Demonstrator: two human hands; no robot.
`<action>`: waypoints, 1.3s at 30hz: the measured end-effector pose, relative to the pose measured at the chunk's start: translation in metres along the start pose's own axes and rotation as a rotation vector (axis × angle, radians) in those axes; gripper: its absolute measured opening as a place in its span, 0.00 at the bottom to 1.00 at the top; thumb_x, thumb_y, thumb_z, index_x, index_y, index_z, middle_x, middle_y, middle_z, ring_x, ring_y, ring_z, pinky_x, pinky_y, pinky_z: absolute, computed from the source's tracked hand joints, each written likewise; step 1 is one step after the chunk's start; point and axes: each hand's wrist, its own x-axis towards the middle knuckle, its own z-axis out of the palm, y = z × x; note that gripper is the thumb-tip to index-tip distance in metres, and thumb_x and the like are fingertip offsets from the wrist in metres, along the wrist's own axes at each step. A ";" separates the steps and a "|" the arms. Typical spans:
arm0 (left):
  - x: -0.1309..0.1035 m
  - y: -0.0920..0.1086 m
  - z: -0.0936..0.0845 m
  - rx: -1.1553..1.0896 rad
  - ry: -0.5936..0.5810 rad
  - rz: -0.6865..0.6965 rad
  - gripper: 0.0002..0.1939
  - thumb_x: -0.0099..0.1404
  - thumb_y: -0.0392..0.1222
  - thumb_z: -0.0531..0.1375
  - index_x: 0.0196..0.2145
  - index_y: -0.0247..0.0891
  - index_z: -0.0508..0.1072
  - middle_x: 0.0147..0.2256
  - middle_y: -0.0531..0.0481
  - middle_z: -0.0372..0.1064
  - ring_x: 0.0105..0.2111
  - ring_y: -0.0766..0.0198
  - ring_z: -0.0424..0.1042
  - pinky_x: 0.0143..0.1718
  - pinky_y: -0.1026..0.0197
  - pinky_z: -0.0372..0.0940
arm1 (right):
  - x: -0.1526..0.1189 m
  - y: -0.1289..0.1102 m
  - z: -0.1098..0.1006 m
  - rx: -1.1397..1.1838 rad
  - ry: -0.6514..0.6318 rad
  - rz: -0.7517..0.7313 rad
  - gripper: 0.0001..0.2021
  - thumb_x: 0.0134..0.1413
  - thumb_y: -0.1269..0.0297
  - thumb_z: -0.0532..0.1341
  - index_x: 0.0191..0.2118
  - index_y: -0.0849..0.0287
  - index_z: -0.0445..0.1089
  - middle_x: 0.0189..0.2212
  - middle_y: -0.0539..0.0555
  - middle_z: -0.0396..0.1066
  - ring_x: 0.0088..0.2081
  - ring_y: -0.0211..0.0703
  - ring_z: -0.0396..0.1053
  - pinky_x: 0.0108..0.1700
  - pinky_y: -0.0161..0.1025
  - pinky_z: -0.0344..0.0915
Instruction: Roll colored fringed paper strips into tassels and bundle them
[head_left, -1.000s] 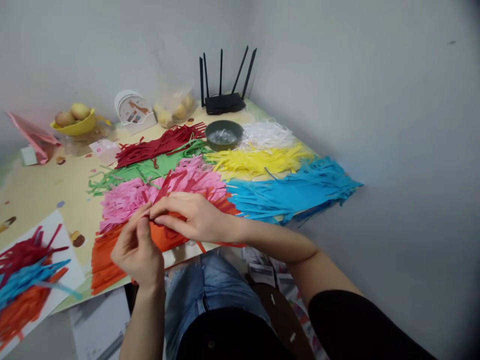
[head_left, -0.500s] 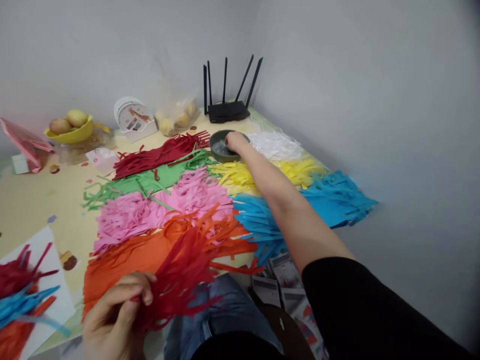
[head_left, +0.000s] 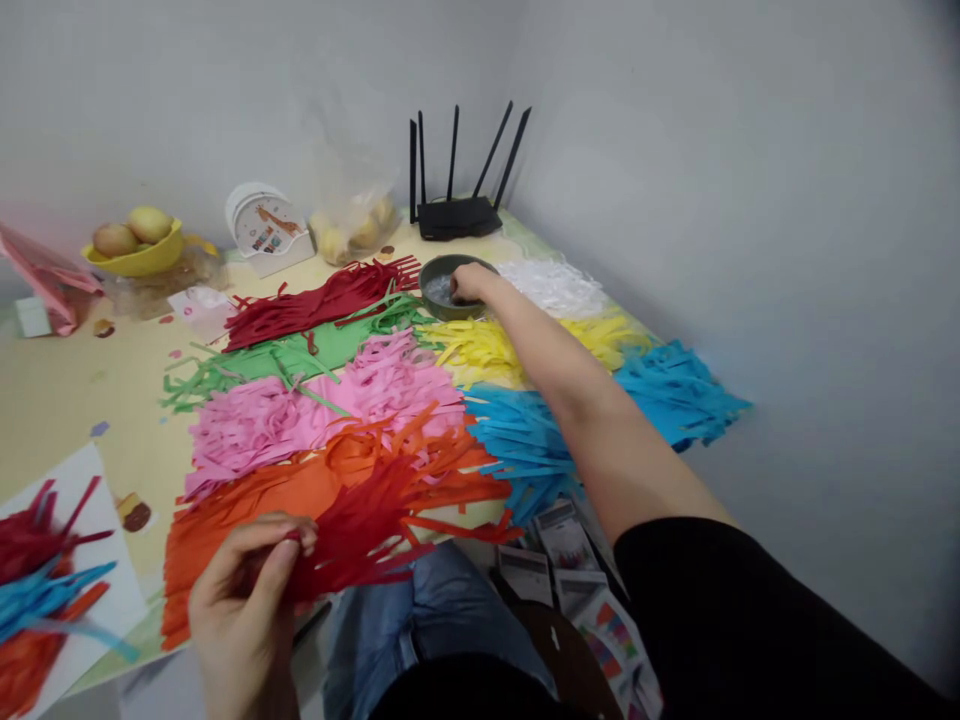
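Note:
My left hand (head_left: 259,575) pinches a bunch of red fringed paper (head_left: 360,530) at its gathered end, low over the table's front edge. The red strips fan out to the right above the orange fringed paper (head_left: 270,510). Farther off, my right hand (head_left: 472,284) reaches into a dark green bowl (head_left: 442,305) at the table's back. Its fingers are curled down inside, and what they grip cannot be made out. Clear, shiny contents lie in the bowl. My right forearm passes over yellow fringed paper (head_left: 480,350) and blue fringed paper (head_left: 525,440).
Dark red (head_left: 322,305), green (head_left: 315,350), pink (head_left: 322,410) and white (head_left: 551,288) fringed papers cover the table. Behind stand a black router (head_left: 457,218), a bagged bundle (head_left: 356,230) and a yellow fruit bowl (head_left: 142,262). Coloured tassels lie on a white sheet (head_left: 112,580) at left.
My left hand has risen slightly and moved right with the red paper. My right hand stays in the bowl. The whole view has shifted a little.

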 end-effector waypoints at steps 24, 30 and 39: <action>-0.009 0.005 -0.022 -0.043 0.092 0.093 0.07 0.53 0.42 0.74 0.28 0.40 0.80 0.27 0.53 0.76 0.28 0.67 0.75 0.35 0.66 0.73 | -0.015 -0.024 -0.001 -0.105 -0.081 0.084 0.19 0.65 0.57 0.63 0.56 0.63 0.70 0.55 0.61 0.70 0.53 0.49 0.72 0.54 0.50 0.72; -0.016 0.013 -0.032 -0.031 0.140 0.139 0.06 0.56 0.41 0.73 0.29 0.41 0.80 0.27 0.54 0.76 0.29 0.67 0.75 0.36 0.66 0.73 | -0.009 -0.023 0.005 -0.073 -0.019 0.128 0.19 0.65 0.58 0.64 0.56 0.64 0.70 0.55 0.62 0.70 0.53 0.49 0.72 0.54 0.50 0.72; -0.017 0.007 -0.034 -0.005 0.127 0.148 0.05 0.57 0.40 0.72 0.30 0.41 0.80 0.28 0.54 0.76 0.30 0.67 0.75 0.36 0.66 0.72 | -0.013 0.003 0.007 0.176 0.197 0.109 0.14 0.61 0.68 0.64 0.51 0.67 0.76 0.50 0.62 0.77 0.52 0.48 0.74 0.58 0.45 0.68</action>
